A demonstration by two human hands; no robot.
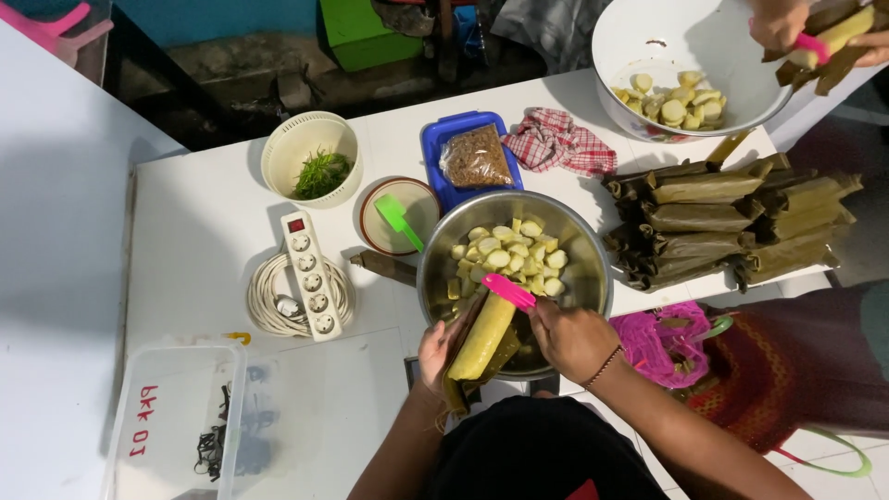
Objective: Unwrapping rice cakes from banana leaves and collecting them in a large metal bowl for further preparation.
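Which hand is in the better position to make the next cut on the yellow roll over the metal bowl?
Probably the right hand: it grips the pink knife at the top of the yellow roll. The left hand holds the roll over the metal bowl.

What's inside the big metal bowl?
The metal bowl holds pale cut slices heaped at its far side. The left hand, its yellow roll and the right hand with a pink knife cover the near part.
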